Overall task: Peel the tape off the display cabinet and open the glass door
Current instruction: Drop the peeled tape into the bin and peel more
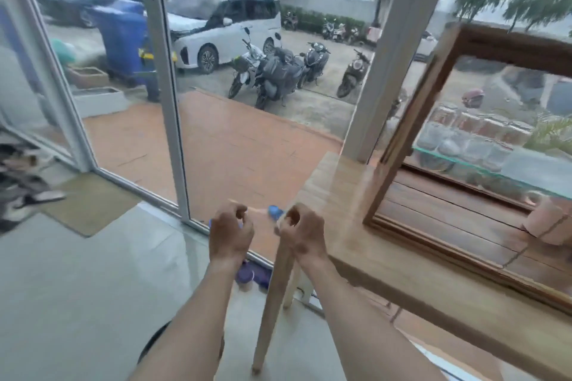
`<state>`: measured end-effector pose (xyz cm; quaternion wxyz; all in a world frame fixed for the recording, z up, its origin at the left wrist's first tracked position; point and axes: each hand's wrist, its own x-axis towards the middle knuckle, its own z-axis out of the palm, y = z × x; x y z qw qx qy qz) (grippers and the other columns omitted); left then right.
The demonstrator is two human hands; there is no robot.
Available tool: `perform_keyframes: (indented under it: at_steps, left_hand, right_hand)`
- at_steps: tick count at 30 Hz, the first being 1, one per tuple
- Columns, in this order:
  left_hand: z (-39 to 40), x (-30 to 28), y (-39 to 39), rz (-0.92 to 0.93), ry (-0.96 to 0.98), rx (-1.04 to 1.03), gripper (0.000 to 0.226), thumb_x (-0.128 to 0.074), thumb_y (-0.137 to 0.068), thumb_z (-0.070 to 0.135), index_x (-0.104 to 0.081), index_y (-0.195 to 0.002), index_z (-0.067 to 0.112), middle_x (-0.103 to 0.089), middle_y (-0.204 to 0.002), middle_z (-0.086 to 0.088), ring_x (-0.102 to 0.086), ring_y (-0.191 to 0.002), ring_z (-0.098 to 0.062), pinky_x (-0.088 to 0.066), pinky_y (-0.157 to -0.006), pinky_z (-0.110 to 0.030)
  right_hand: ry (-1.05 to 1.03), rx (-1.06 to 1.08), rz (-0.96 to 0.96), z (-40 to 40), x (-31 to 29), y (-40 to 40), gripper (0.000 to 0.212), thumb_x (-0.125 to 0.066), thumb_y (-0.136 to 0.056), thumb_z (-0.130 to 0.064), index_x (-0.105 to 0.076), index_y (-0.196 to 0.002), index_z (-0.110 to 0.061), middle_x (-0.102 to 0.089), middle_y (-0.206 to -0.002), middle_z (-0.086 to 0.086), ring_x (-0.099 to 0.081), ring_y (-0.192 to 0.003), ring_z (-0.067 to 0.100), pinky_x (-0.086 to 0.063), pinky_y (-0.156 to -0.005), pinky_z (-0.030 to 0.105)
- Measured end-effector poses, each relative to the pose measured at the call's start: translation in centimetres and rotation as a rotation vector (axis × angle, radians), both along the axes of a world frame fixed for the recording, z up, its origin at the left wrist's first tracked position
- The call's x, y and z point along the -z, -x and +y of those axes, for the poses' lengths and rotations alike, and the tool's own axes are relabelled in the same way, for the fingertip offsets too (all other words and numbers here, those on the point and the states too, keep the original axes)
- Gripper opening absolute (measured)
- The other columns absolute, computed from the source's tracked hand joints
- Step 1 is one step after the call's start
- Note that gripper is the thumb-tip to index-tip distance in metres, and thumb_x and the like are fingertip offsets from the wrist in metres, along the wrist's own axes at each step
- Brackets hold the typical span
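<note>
The wooden display cabinet (pixel 399 139) stands on a wooden table (pixel 387 260) at the right, with a glass shelf and jars visible through its glass front (pixel 501 108). Both my hands are left of it, off the table's corner and above the floor. My left hand (pixel 230 233) and my right hand (pixel 301 233) are closed, close together. A thin pale strip of tape (pixel 255 210) runs between them, blurred. Neither hand touches the cabinet.
A table leg (pixel 272 303) slants down just below my right hand. Large window panes with white frames (pixel 167 86) stand ahead, with a car and scooters outside. Purple shoes (pixel 252 275) lie by the window rail. A pale pot (pixel 548 221) sits on the table at the right.
</note>
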<state>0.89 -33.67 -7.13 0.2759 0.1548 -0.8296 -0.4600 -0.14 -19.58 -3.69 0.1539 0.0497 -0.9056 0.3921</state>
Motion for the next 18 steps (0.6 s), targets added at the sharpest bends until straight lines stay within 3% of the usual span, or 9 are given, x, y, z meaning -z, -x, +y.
perform_keyframes:
  at_steps: [4,7,15,18]
  left_hand:
    - [-8.0,3.8,-4.7,-0.119,-0.034,-0.200,0.011,-0.061,-0.078,0.007,-0.068,-0.087,0.010,-0.073,-0.083,-0.014,-0.066,-0.079,-0.035,-0.050,-0.074,-0.038]
    - [-12.3,7.5,-8.5,-0.244,-0.048,-0.287,0.013,-0.061,-0.079,0.009,-0.070,-0.087,0.009,-0.074,-0.086,-0.015,-0.068,-0.081,-0.036,-0.052,-0.077,-0.038]
    - [-16.0,17.0,-15.6,-0.515,-0.075,-0.393,0.012,-0.058,-0.085,0.015,-0.070,-0.086,0.013,-0.073,-0.087,-0.009,-0.065,-0.083,-0.031,-0.050,-0.073,-0.035]
    - [-15.8,19.9,-15.7,-0.568,-0.095,-0.394,0.015,-0.054,-0.086,0.015,-0.069,-0.089,0.014,-0.072,-0.089,-0.008,-0.066,-0.085,-0.029,-0.053,-0.074,-0.037]
  right_hand:
    - [-0.062,-0.199,0.001,-7.6,2.0,-2.3,0.004,-0.058,-0.079,-0.011,-0.062,-0.076,-0.013,-0.066,-0.073,0.005,-0.056,-0.069,0.023,-0.039,-0.060,0.029]
    - [-0.041,-0.338,-0.045,-11.8,5.3,-3.9,0.006,-0.058,-0.073,-0.004,-0.059,-0.070,-0.009,-0.061,-0.069,0.005,-0.051,-0.067,0.020,-0.033,-0.061,0.026]
    - [-0.069,-0.414,-0.365,-15.8,17.0,-6.8,0.011,-0.056,-0.077,-0.001,-0.061,-0.073,-0.011,-0.063,-0.072,0.003,-0.056,-0.071,0.022,-0.030,-0.063,0.018]
    - [-0.044,-0.408,-0.476,-16.1,20.0,-7.0,0.011,-0.055,-0.081,-0.003,-0.061,-0.083,-0.012,-0.061,-0.077,0.000,-0.056,-0.075,0.022,-0.038,-0.067,0.023]
